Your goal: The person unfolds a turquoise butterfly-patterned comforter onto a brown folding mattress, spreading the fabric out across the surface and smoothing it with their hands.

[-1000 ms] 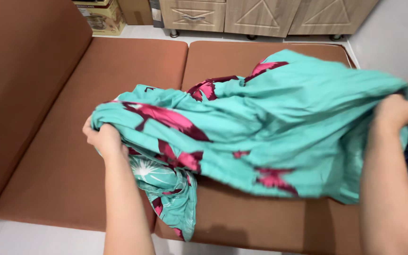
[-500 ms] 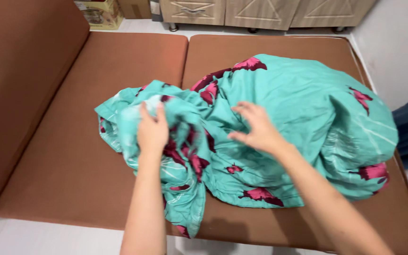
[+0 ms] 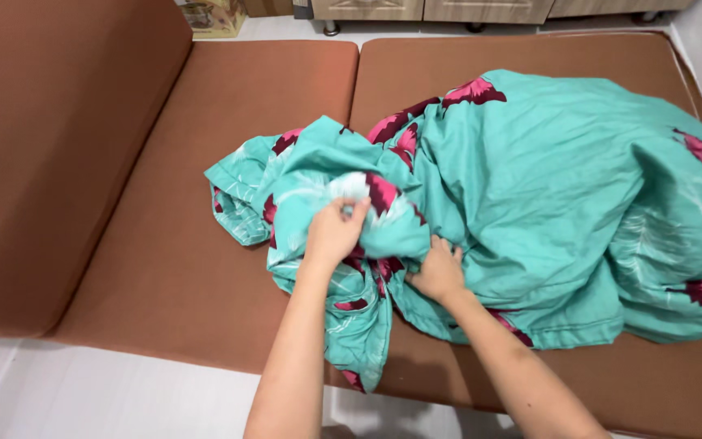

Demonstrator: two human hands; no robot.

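Observation:
A large turquoise sheet (image 3: 546,187) with dark pink flower prints lies crumpled across the brown sofa cushions (image 3: 205,268). My left hand (image 3: 335,232) grips a bunched fold of the sheet near its left end. My right hand (image 3: 439,272) is tucked under a fold close beside it, fingers curled into the cloth. One corner of the sheet hangs over the front edge of the seat.
The sofa's backrest (image 3: 50,162) rises on the left. A wooden cabinet (image 3: 424,8) and a cardboard box (image 3: 213,12) stand on the pale floor beyond the cushions. White floor (image 3: 107,398) shows in front of the seat.
The sheet, held stretched in the air a second ago, now lies in a heap. Both hands have come together at its left part and taken hold of folds.

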